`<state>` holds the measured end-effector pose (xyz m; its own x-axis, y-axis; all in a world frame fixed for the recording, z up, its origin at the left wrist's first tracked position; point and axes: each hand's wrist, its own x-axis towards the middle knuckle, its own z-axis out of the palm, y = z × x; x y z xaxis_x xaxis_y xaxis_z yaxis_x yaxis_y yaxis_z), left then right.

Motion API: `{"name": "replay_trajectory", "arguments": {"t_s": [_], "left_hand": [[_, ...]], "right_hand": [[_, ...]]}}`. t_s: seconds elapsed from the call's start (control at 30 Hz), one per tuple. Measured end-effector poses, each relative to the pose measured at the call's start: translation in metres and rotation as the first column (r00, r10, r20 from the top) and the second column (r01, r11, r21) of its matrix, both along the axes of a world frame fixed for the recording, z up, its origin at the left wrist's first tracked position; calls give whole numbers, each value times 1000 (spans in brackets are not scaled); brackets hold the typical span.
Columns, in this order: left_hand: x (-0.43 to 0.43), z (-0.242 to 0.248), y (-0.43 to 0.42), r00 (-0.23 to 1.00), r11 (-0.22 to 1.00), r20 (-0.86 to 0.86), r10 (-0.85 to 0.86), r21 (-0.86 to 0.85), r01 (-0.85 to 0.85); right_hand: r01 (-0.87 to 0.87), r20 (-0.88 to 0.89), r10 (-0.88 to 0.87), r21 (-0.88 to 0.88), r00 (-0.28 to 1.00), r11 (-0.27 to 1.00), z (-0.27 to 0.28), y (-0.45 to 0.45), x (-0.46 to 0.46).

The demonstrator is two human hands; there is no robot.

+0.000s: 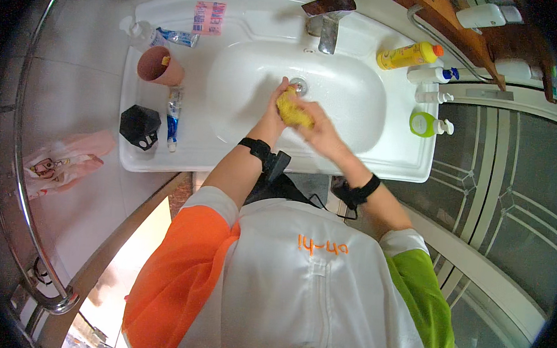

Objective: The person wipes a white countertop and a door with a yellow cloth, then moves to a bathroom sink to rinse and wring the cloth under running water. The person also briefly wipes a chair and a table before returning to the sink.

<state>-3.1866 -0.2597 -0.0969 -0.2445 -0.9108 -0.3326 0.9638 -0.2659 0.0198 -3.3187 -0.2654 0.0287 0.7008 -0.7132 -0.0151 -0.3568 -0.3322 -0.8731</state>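
Observation:
Over the basin of a white ceramic washbasin (359, 97), my two hands hold a yellow sponge or cloth (289, 108) with a rough texture. My left hand (275, 108) grips it from the left, with the thumb side toward the faucet. From the right, my right hand (323, 131) presses its fingers onto it; these fingers are blurred. The metal drain (298, 85) lies just beyond the yellow piece and is partly hidden by it. Above the basin's far side stands a metal faucet (329, 29) with a dark lever. Whether water runs cannot be seen clearly.
Along the left rim stand a pink cup (153, 66), a black faceted container (140, 125) and a toothpaste tube (172, 119). A yellow bottle (405, 56) and a green pump bottle (421, 124) occupy the right rim. Above that side hangs a wooden shelf (452, 27).

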Motion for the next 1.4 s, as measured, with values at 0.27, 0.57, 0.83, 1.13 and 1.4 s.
{"name": "replay_trajectory", "arguments": {"t_s": [0.27,0.57,0.83,1.13,1.4], "left_hand": [[-29,26,3,917,941,387,-91,336,-48],[-22,26,-2,952,941,302,-55,334,-51],[-7,1,-1,999,990,4,42,135,-42],[-10,25,2,996,949,87,7,313,-34],[-6,14,5,933,928,318,-169,371,42]], "right_hand": [[337,-226,-341,-57,913,940,-35,-52,25],[230,-376,-304,-230,875,946,-46,-44,31],[77,-10,-87,-384,996,920,-54,-35,25],[194,69,-188,-114,980,974,-40,-31,36],[347,-257,-358,-91,898,934,-46,-50,27]]}}
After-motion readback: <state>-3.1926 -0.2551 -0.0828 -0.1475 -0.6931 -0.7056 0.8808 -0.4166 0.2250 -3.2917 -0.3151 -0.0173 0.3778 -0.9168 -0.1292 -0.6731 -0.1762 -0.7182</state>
